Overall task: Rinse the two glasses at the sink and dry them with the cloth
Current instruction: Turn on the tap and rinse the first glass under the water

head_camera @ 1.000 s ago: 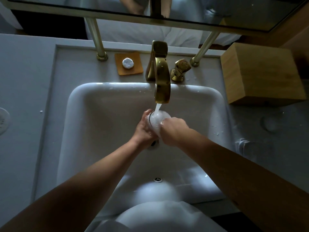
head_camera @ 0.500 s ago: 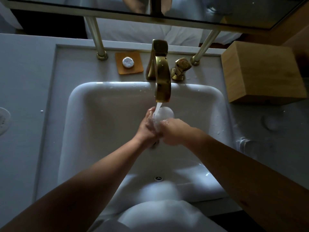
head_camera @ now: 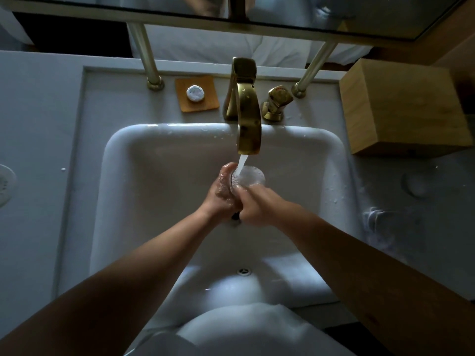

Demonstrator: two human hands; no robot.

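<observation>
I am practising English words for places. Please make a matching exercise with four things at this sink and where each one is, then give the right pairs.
Things:
1. glass
2. soap
3. wooden box
4. faucet

Places:
A. on the counter, right of the sink
B. held by the left hand and right hand under the water
C. on a small orange dish
D. reaching over the basin's back edge

Pairs: 1-B, 2-C, 3-A, 4-D
</observation>
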